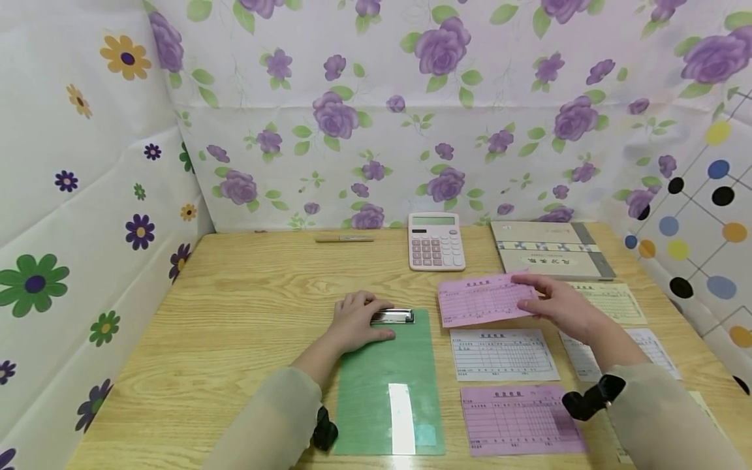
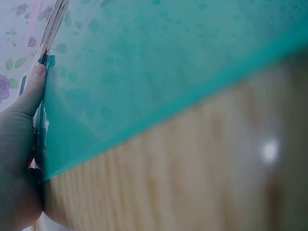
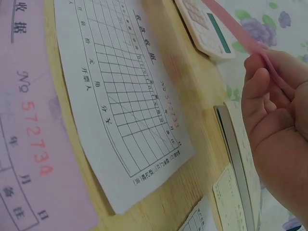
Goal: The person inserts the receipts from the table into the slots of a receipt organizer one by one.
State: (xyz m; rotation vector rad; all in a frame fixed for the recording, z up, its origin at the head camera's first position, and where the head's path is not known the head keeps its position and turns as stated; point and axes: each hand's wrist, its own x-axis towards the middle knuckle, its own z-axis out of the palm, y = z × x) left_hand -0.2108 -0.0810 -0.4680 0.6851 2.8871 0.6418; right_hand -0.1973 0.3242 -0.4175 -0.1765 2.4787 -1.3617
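Note:
My right hand (image 1: 561, 307) pinches a pink receipt slip (image 1: 484, 300) by its right end, between thumb and fingers. The slip is raised at a tilt above a white receipt slip (image 1: 504, 356). In the right wrist view, the held slip (image 3: 231, 24) shows edge-on between the fingertips. My left hand (image 1: 358, 323) rests on the upper left corner of a green clipboard (image 1: 376, 405), beside its metal clip (image 1: 392, 316). Its thumb lies on the board below the clip, and the index fingertip touches the clip. No paper shows under the clip.
Another pink slip (image 1: 523, 421) lies below the white one. Further right are a yellow slip (image 1: 613, 301) and a second white slip (image 1: 652, 352), partly behind the right arm. A pink calculator (image 1: 437, 241), a pen (image 1: 344, 239) and a flat box-like book (image 1: 549, 248) line the table's back.

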